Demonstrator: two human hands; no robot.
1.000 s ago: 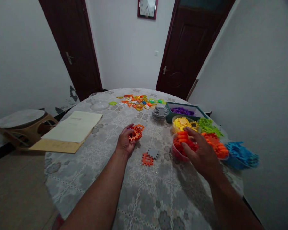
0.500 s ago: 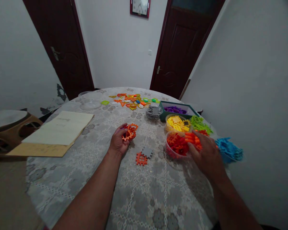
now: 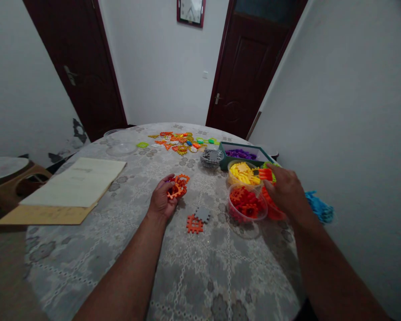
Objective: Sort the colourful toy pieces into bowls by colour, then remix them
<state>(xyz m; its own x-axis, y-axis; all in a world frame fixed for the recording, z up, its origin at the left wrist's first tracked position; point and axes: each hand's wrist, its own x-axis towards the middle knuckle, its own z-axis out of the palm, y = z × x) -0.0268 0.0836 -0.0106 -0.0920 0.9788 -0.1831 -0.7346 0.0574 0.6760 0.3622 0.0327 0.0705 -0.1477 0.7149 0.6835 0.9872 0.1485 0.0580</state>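
Note:
My left hand [image 3: 162, 199] rests on the round table [image 3: 200, 272], fingers curled round a cluster of joined orange snap pieces [image 3: 177, 185]. My right hand [image 3: 285, 191] is raised over the tubs at the right, fingers closed on a small stack of orange pieces [image 3: 265, 174]. Below it stand a clear tub of red pieces [image 3: 246, 203] and a tub of yellow pieces [image 3: 242, 172]. An orange piece [image 3: 194, 224] and a grey piece [image 3: 203, 214] lie flat between my hands.
A green box with purple pieces [image 3: 242, 154], a bowl of grey pieces [image 3: 211, 157], blue pieces [image 3: 317, 206] and a scatter of mixed pieces [image 3: 182, 142] sit further back. A paper folder [image 3: 68, 187] and a clear lid [image 3: 120, 147] lie at left. Two dark doors stand behind.
My right hand has lifted from the red tub and moved back toward the yellow tub with orange pieces. My left hand has stayed put with its cluster. The camera has shifted right.

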